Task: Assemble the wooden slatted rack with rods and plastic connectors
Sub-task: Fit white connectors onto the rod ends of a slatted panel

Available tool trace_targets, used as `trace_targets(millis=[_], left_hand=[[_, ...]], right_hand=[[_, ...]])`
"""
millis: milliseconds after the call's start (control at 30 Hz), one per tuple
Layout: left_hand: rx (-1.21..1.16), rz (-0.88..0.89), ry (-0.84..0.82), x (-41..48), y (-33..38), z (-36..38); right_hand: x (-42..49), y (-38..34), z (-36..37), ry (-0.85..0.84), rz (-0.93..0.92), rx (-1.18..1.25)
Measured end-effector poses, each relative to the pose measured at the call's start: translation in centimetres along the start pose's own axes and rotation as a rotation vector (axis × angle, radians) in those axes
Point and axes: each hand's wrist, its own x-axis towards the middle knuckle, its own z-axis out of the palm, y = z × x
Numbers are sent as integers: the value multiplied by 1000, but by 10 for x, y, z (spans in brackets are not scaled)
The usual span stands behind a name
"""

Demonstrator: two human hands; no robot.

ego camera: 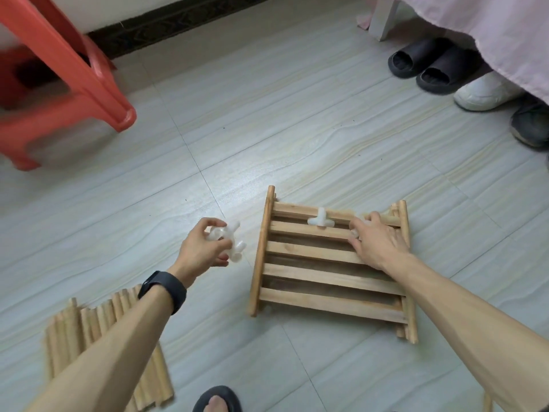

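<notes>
On the floor (pixel 297 129): every part of the rack lies loose on the pale tiles, nothing yet standing
Slatted panels (pixel 329 272): a flat stack near the middle of the floor, toward the person's right; a second panel seems to lie under the top one, since extra rail ends show at its far and near right corners
Rods (pixel 98 331): a loose bundle at the near left part of the floor, partly hidden under the left forearm, none fitted into anything
Connector on panel (pixel 320 220): one white T-shaped piece resting on the far slats, joined to nothing
Left hand (pixel 205 248): fingers closed around a cluster of white plastic connectors (pixel 230 243), held just above the floor beside the panels' left rail
Right hand (pixel 377 237): laid on the far right part of the top panel, fingertips curled at something white there; blur makes it hard to say whether it is pinched or only touched
Done: parts laid out, connectors being gathered
Left: by my judgement nearly all of it, with connectors to be pushed onto rods and rods joined to the panels
Surroundings: red stool (pixel 59 84) at the far left, shoes (pixel 439 66) at the far right
</notes>
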Motion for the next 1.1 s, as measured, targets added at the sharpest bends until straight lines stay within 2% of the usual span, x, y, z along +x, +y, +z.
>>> trace_targets(millis=[100, 167, 267, 367, 500, 633, 733, 833, 933, 1033, 1100], left_hand=[[-3, -121, 106, -10, -50, -25], [25, -176, 126, -20, -82, -34], [81, -199, 146, -37, -123, -41], [179, -159, 217, -44, -157, -46], [260, -87, 263, -47, -179, -53], [324, -76, 201, -48, -192, -70], [263, -76, 150, -57, -186, -80], [168, -97, 99, -85, -185, -91], [120, -221, 6, -128, -207, -106], [127, -365, -67, -174, -240, -117], [223, -400, -109, -197, -258, -117]], right_hand=[[-11, -25, -3, 132, 6, 168], [-26, -63, -7, 107, -98, 273], [-54, -130, -6, -66, -315, 354], [-83, -195, 7, -281, -411, 456], [-99, -257, 51, -449, -372, 496], [-108, -290, 93, -526, -240, 609], [-129, -299, 111, -587, -174, 663], [-161, -302, 125, -703, -172, 673], [-190, -309, 138, -863, -168, 640], [-209, -323, 147, -936, -314, 381], [-218, -332, 146, -973, -365, 225]])
